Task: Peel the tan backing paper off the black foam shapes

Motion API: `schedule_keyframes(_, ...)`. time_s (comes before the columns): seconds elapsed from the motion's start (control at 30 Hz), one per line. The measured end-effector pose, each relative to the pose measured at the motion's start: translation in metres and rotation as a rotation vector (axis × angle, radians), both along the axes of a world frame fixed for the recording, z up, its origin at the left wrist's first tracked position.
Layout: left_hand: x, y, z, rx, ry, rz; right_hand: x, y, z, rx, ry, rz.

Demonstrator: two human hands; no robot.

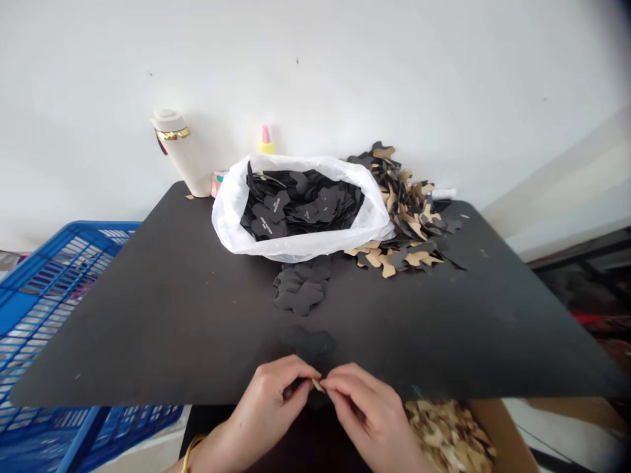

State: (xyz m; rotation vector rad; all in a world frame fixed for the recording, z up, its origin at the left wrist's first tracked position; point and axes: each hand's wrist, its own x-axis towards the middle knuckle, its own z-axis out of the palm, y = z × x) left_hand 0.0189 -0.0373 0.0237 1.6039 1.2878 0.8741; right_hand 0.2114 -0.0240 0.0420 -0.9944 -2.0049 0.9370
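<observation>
At the table's front edge, my left hand (276,394) and my right hand (367,410) meet, thumbs and fingertips pinched on a small tan cut-out piece (318,385). Fingers hide most of this piece. Just beyond my fingertips a single black cut-out piece (309,341) lies flat on the dark table (197,328). Farther back is a small overlapping stack of black cut-out pieces (300,295), in front of a white plastic bag (229,230). The open bag holds many black pieces (305,210), some with white lettering.
A heap of black and tan pieces (409,217) spreads right of the bag. Behind stand a white tumbler (185,154) and a bottle with a pink tip (267,140). A blue basket (44,289) is at the left; a cardboard box (507,437) of tan scraps sits below right.
</observation>
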Motion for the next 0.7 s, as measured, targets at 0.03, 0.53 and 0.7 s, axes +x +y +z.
schedule_keyframes(0.03,0.000,-0.001,-0.001,-0.019,0.007,0.006,-0.001,-0.001,-0.001,0.003,-0.001,-0.007)
schedule_keyframes(0.53,-0.010,0.001,0.000,-0.108,-0.008,0.047,-0.015,0.014,-0.007,-0.167,-0.065,-0.077)
schedule_keyframes(0.7,-0.011,0.002,0.001,-0.108,-0.157,0.091,-0.018,0.017,-0.007,-0.304,-0.023,-0.068)
